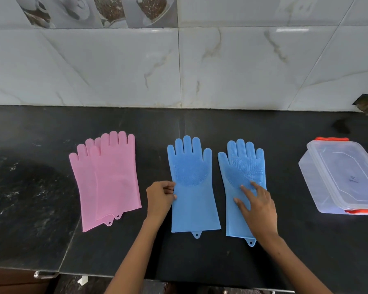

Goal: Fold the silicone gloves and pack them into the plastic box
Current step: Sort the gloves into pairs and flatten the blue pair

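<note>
Two blue silicone gloves lie flat side by side on the black counter, fingers pointing at the wall. My left hand (160,195) pinches the left edge of the left blue glove (192,183). On the right blue glove (241,172), my right hand (256,205) rests with its fingers spread over the palm and cuff. Further left, two pink gloves (106,179) lie stacked, partly overlapping. A clear plastic box (340,177) with its lid on and orange clips stands at the right edge.
The black stone counter (285,251) meets a grey tiled wall (179,66) behind. A seam runs through the counter at the left. Its front edge is near the bottom of the view.
</note>
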The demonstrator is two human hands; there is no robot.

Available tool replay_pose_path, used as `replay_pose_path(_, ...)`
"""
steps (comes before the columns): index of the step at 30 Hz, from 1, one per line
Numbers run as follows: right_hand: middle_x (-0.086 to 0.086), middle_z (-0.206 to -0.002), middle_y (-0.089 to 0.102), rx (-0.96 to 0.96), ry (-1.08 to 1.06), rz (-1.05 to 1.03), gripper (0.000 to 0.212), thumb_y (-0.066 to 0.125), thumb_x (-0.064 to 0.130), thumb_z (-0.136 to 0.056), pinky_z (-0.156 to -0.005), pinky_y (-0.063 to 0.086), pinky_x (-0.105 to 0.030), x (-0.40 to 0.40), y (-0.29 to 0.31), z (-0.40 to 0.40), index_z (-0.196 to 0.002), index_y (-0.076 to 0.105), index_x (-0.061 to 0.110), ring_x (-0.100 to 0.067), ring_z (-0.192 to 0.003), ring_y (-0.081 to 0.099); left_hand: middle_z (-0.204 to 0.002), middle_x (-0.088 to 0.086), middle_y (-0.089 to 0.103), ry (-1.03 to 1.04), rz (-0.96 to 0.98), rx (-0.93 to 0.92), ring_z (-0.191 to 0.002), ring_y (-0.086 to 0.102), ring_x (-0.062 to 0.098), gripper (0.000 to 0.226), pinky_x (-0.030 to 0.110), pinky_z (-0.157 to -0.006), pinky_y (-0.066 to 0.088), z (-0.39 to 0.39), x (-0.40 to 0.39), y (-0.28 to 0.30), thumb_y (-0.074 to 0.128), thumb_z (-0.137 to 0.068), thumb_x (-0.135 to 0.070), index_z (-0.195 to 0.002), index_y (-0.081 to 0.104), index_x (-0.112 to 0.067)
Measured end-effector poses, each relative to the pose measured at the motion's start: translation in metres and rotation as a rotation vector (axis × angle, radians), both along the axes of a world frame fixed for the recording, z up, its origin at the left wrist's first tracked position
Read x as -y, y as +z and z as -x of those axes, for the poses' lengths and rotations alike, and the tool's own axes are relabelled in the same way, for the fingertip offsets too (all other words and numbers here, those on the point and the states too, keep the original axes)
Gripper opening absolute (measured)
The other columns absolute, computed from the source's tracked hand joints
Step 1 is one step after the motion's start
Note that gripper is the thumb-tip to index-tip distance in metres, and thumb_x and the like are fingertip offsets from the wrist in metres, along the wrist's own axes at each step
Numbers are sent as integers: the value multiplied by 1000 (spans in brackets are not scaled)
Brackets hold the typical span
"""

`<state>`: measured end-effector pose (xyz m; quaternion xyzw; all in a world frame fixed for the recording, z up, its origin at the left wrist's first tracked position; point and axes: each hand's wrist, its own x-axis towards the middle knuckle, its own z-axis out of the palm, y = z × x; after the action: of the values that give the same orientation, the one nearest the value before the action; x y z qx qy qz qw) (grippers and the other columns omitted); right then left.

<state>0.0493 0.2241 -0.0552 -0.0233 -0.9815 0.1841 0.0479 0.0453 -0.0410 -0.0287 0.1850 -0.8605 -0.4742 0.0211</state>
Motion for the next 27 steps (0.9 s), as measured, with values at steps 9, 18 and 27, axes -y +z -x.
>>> replay_pose_path(9, -2, -154, 31, 89, 76, -65, 52, 50, 45, -92, -113, 29, -42, -6, -4, 9, -140, 43, 26, -24, -141, 31, -93, 3, 70, -22, -14, -2, -78, 64, 7, 33, 13, -73, 50, -5, 5, 2, 69, -75, 10, -104, 71, -5)
replay_pose_path(18, -2, -156, 25, 130, 125, -107, 53, 44, 44, -94, -115, 25, -41, -8, 0, 10, -144, 36, 27, -24, -143, 26, -102, 7, 70, -20, -21, 12, -84, 64, 12, 32, 22, -82, 52, -5, 3, 2, 69, -78, 8, -108, 70, -4)
replay_pose_path(27, -3, -156, 24, 133, 137, -96, 52, 45, 42, -95, -116, 24, -41, -6, 6, 8, -144, 36, 25, -25, -143, 25, -112, 9, 67, -30, -7, -11, -92, 63, 14, 35, 28, -89, 53, -9, 3, 0, 69, -79, 5, -112, 67, -6)
